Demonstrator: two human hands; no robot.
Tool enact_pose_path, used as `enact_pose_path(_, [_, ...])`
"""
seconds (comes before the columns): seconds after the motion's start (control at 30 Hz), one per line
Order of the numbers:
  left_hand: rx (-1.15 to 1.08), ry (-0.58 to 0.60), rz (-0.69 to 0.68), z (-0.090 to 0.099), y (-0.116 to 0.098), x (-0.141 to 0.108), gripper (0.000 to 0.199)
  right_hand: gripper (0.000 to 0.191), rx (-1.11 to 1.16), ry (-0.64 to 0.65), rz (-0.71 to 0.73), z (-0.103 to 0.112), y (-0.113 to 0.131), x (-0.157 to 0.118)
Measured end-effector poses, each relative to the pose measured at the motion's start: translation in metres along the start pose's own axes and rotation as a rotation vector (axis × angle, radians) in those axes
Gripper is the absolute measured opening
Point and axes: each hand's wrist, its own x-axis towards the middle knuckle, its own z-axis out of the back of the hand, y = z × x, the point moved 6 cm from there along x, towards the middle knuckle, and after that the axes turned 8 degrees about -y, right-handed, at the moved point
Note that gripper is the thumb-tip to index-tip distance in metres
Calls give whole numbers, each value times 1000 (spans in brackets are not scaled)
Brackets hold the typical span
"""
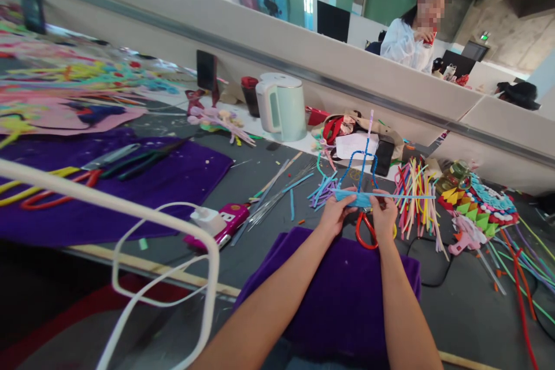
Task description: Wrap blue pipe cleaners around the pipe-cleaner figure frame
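Note:
My left hand (pixel 337 215) and my right hand (pixel 383 215) pinch a light-blue fuzzy pipe-cleaner piece (pixel 359 200) from its two sides. A long light-blue pipe cleaner (pixel 410 196) sticks out from it to the right, past my right fingers. Just above the piece rises a dark-blue bent pipe-cleaner frame (pixel 361 170) with a pale tip; whether the two are joined I cannot tell. Scissors with red and yellow handles (pixel 366 232) lie below, partly hidden by my right hand. A folded purple cloth (pixel 338 295) lies under my forearms.
Pipe-cleaner bundles (pixel 417 191) lie at right, near a glue gun (pixel 466 236). A kettle (pixel 291 107) stands by the partition (pixel 260 52). More scissors (pixel 65 188) rest on purple cloth at left. A white tube (pixel 130 202) crosses the left foreground. Beyond the partition is another person (pixel 407 40).

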Motion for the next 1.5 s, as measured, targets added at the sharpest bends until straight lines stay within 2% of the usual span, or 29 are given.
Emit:
enact_pose_path(0.13, [19,22,-9,-1,1,-1,37,20,-67,39,151,-5,11,-5])
enact_pose_path(0.27, [17,42,-9,-2,1,-1,39,17,-95,53,207,-6,16,-6])
enact_pose_path(0.5, [-1,12,-14,-1,0,-1,35,20,-123,-2,30,0,7,-2])
enact_pose_path(0.7, [-20,7,-5,-1,2,1,32,22,-109,-6,68,1,6,-1])
enact_pose_path(0.87, [-36,5,9,1,3,3,29,19,-162,4,208,-1,14,-4])
enact_pose_path(0.97, [-33,8,17,1,3,4,32,15,-244,37,337,-5,25,-9])
enact_pose_path(1.07, [-2,-4,8,2,5,4,36,13,-318,70,405,-9,32,-13])
enact_pose_path(1.23, [92,-38,-102,0,3,-1,37,17,-327,110,446,-16,37,-18])
enact_pose_path(1.4, [243,-65,-302,-7,-2,-11,15,22,-355,121,443,-22,38,-22])
enact_pose_path(1.5, [335,-33,-377,-12,-5,-15,7,22,-371,87,429,-24,38,-23])
